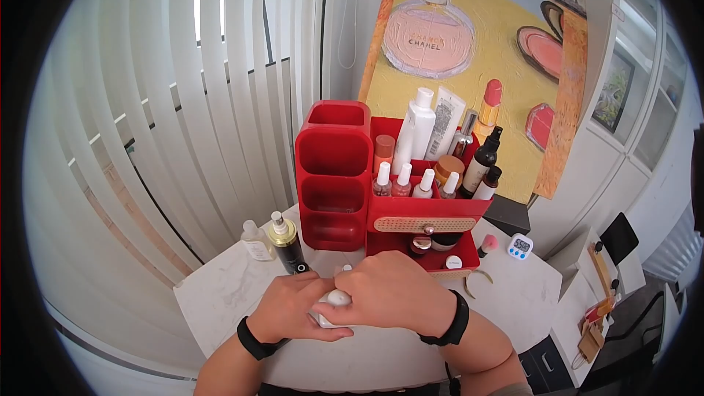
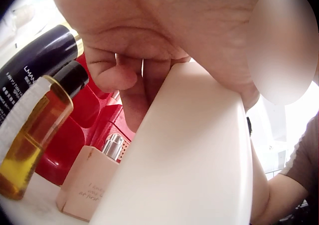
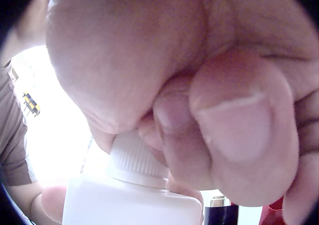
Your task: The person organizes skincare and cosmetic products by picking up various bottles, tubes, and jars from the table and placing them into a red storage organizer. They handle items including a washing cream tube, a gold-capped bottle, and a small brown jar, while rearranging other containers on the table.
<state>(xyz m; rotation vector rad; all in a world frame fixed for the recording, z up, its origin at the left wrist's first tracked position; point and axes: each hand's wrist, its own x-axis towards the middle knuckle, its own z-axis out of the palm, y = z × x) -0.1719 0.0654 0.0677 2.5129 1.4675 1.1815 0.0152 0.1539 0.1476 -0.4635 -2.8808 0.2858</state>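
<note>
My left hand [image 1: 297, 308] holds a smooth white bottle [image 2: 174, 155] by its sides, close over the front of the white table [image 1: 330, 363]. On top of the bottle is a ribbed white cap [image 3: 135, 160], and my right hand [image 1: 396, 293] grips it with thumb and curled fingers. Both hands hide much of the bottle in the head view. Beyond the left hand, a dark bottle with a gold collar [image 1: 286, 243] stands upright. The left wrist view also has an amber bottle with a black cap [image 2: 42, 135] and a pink flat bottle [image 2: 89, 182] nearby.
A red organizer [image 1: 334, 158] stands behind the hands, its right part filled with several bottles. Its lower drawer [image 1: 451, 273] is pulled out. A small clear bottle [image 1: 257, 240] stands at left; a white timer [image 1: 520, 247] sits at right near a pink-tipped brush [image 1: 489, 243].
</note>
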